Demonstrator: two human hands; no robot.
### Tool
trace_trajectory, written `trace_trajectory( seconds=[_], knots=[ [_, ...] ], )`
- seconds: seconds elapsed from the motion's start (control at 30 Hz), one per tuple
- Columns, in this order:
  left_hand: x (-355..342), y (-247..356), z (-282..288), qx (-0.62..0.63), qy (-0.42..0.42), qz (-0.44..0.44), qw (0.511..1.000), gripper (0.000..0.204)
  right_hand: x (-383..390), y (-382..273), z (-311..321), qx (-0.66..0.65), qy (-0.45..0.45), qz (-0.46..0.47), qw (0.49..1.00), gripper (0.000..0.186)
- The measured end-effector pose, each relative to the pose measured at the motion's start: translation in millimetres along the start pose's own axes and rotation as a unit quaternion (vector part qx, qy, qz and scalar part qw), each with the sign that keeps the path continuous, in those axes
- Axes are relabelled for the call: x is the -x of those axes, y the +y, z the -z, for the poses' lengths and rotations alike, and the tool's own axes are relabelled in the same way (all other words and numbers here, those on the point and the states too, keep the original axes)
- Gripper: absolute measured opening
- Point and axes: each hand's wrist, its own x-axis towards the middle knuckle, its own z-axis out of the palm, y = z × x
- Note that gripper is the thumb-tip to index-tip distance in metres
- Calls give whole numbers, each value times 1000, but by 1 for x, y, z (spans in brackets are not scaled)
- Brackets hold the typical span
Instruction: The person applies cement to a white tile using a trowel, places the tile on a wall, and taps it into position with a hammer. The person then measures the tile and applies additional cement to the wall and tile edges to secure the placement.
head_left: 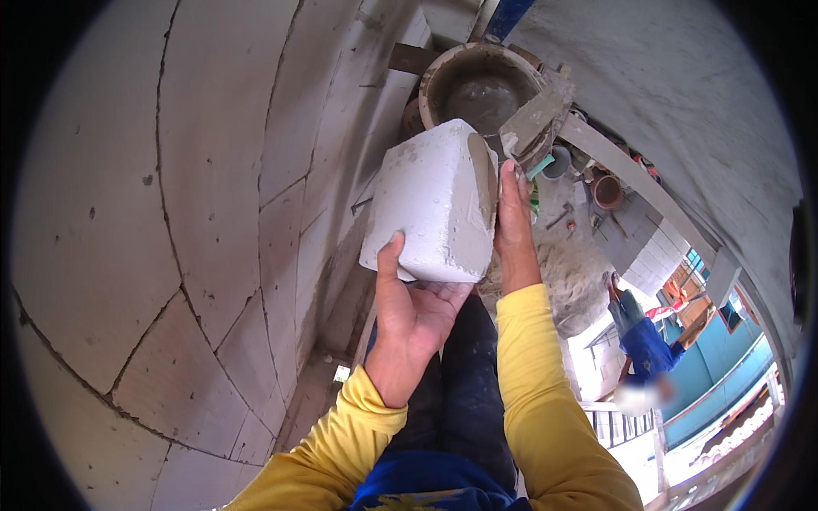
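Leaning slightly right toward its far end, the white block (413, 204) is held up before the body, its longer visible edges running toward the round tub (432, 94), its mortar-smeared side facing right. Both hands grasp it: the left hand (413, 324) cups the near end, thumb up its face; the right hand (515, 221) braces the right side, fingers pointing away. A pale block wall (221, 213) rises at left; another person (648, 349) is at lower right.
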Motion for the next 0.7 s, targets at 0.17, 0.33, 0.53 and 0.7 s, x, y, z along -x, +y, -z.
trace_trajectory(
  seconds=[0.17,0.33,0.53,0.7],
  knots=[
    [-22,33,12,-43,-21,-55,997,83,-7,-8,76,381,7,12,925,50],
    [-27,44,16,-67,-26,-57,996,81,-6,-34,81,502,-57,86,859,52],
    [-29,44,21,-69,-27,-25,997,82,-6,-45,80,593,-58,130,792,56],
    [-32,40,17,-61,-6,-31,998,79,19,-52,83,621,-97,134,766,56]
  ],
)
